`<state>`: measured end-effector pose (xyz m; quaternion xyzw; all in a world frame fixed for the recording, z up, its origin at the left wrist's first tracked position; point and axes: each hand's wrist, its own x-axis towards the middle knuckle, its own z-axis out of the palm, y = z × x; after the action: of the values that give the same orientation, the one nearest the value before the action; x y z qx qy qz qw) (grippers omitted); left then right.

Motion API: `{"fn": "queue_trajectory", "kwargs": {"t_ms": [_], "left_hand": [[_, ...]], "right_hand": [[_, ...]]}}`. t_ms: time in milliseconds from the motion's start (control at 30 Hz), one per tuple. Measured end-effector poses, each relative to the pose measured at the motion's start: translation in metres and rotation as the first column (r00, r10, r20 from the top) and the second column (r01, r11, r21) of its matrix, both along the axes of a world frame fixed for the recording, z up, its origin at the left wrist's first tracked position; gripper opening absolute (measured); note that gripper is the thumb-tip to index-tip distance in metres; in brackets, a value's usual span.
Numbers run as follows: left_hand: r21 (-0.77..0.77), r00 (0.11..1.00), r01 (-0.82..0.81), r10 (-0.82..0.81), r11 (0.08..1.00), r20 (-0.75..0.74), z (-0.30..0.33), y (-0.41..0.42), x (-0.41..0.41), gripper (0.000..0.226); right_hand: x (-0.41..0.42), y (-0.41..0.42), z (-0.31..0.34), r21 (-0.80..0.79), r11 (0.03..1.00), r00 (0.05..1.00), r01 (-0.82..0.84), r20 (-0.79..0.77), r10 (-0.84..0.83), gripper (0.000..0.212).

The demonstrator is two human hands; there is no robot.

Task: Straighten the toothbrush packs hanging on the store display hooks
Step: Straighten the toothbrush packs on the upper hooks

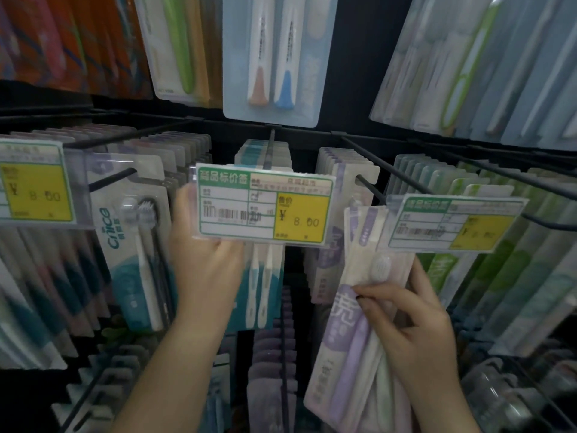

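My left hand (203, 270) reaches up behind the middle price tag (263, 207), fingers hidden; I cannot tell its grip. My right hand (415, 320) pinches a purple pack (346, 320), tilted, below the right tag (452, 225). Teal packs (265, 295) hang on the middle hook (271, 145).

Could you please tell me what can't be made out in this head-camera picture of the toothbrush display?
- Left hand: its fingertips go behind the middle price tag, so its grip is hidden.
- Right price tag: price digits blurred.
- Purple toothbrush pack in right hand: bottom cut by frame edge.
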<state>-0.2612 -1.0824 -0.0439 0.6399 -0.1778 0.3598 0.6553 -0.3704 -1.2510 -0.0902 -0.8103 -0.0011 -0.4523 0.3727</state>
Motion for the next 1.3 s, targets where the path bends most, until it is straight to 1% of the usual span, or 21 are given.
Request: {"fn": "queue_trajectory", "kwargs": {"t_ms": [33, 67, 100, 167, 200, 233, 267, 300, 333, 400, 467, 533, 633, 733, 800, 900, 967, 1033, 1100, 1233, 1300], "left_hand": [[-0.043, 0.999, 0.029, -0.029, 0.999, 0.015, -0.002, -0.002, -0.001, 0.032], [-0.04, 0.998, 0.017, -0.014, 0.999, 0.053, -0.012, -0.002, -0.002, 0.029], [0.017, 0.985, -0.079, 0.075, 0.997, 0.154, -0.024, -0.001, -0.003, 0.025], [0.061, 0.958, -0.149, 0.129, 0.987, 0.255, -0.039, -0.007, -0.018, 0.017], [0.108, 0.952, -0.114, 0.078, 0.988, 0.297, -0.045, -0.012, -0.026, 0.014], [0.182, 0.956, -0.057, 0.001, 0.982, 0.293, -0.053, -0.018, -0.032, 0.014], [0.263, 0.965, 0.044, -0.109, 0.964, 0.238, -0.06, -0.023, -0.037, 0.016], [0.332, 0.967, 0.168, -0.22, 0.928, 0.126, -0.066, -0.027, -0.041, 0.018], [0.359, 0.941, 0.325, -0.337, 0.875, -0.031, -0.069, -0.032, -0.045, 0.018], [0.296, 0.8, 0.598, -0.527, 0.745, -0.287, -0.072, -0.038, -0.05, 0.025], [0.229, 0.711, 0.695, -0.602, 0.681, -0.364, -0.071, -0.041, -0.051, 0.027], [0.189, 0.69, 0.714, -0.632, 0.674, -0.353, -0.068, -0.04, -0.05, 0.027], [0.165, 0.701, 0.702, -0.63, 0.693, -0.335, -0.069, -0.039, -0.05, 0.025], [0.112, 0.694, 0.697, -0.626, 0.708, -0.356, -0.073, -0.04, -0.053, 0.031], [0.041, 0.684, 0.687, -0.626, 0.726, -0.374, -0.074, -0.041, -0.055, 0.035], [-0.018, 0.675, 0.676, -0.629, 0.737, -0.385, -0.072, -0.04, -0.056, 0.04], [-0.042, 0.674, 0.673, -0.635, 0.739, -0.376, -0.07, -0.039, -0.057, 0.037], [-0.04, 0.696, 0.653, -0.62, 0.756, -0.361, -0.068, -0.037, -0.059, 0.035], [-0.025, 0.723, 0.63, -0.598, 0.776, -0.345, -0.067, -0.035, -0.062, 0.036], [0.032, 0.77, 0.585, -0.543, 0.81, -0.335, -0.066, -0.026, -0.064, 0.034], [0.118, 0.789, 0.579, -0.518, 0.807, -0.329, -0.068, -0.022, -0.065, 0.034]], "right_hand": [[-0.001, -0.001, 0.0, 0.029, 0.999, 1.0, -0.014, 0.019, 0.013, 0.036], [-0.002, -0.001, 0.0, 0.062, 0.998, 0.999, -0.022, 0.031, 0.02, 0.039], [-0.003, -0.001, -0.001, 0.096, 0.995, 0.999, -0.022, 0.03, 0.019, 0.041], [-0.004, 0.001, -0.001, 0.144, 0.99, 1.0, -0.004, 0.015, 0.002, 0.036], [-0.005, 0.003, -0.001, 0.169, 0.986, 1.0, -0.006, 0.012, 0.004, 0.031], [-0.006, 0.004, 0.0, 0.196, 0.98, 1.0, -0.016, 0.014, 0.013, 0.026], [-0.006, 0.007, 0.002, 0.224, 0.974, 0.999, -0.036, 0.026, 0.031, 0.023], [-0.006, 0.009, 0.003, 0.248, 0.967, 0.998, -0.061, 0.037, 0.054, 0.019], [-0.005, 0.012, 0.005, 0.265, 0.961, 0.996, -0.082, 0.046, 0.072, 0.016], [-0.005, 0.015, 0.006, 0.291, 0.952, 0.995, -0.093, 0.058, 0.08, 0.021], [-0.005, 0.016, 0.005, 0.307, 0.947, 0.996, -0.088, 0.047, 0.077, 0.025], [-0.007, 0.016, 0.005, 0.328, 0.94, 0.995, -0.097, 0.009, 0.1, 0.024], [-0.011, 0.015, 0.004, 0.408, 0.905, 0.988, -0.122, -0.04, 0.151, 0.036], [-0.014, 0.015, 0.005, 0.487, 0.858, 0.979, -0.166, -0.026, 0.203, 0.032], [-0.014, 0.014, 0.006, 0.592, 0.759, 0.958, -0.27, 0.087, 0.272, 0.028], [-0.014, 0.016, 0.007, 0.748, 0.559, 0.93, -0.357, 0.228, 0.289, 0.045], [-0.013, 0.016, 0.006, 0.797, 0.502, 0.939, -0.336, 0.238, 0.25, 0.045], [-0.012, 0.015, 0.005, 0.825, 0.46, 0.942, -0.329, 0.253, 0.22, 0.037], [-0.011, 0.014, 0.003, 0.835, 0.451, 0.947, -0.315, 0.246, 0.206, 0.033], [-0.014, 0.008, 0.001, 0.811, 0.523, 0.965, -0.263, 0.225, 0.137, 0.034], [-0.015, 0.001, -0.002, 0.797, 0.56, 0.972, -0.227, 0.223, 0.077, 0.036]]}}
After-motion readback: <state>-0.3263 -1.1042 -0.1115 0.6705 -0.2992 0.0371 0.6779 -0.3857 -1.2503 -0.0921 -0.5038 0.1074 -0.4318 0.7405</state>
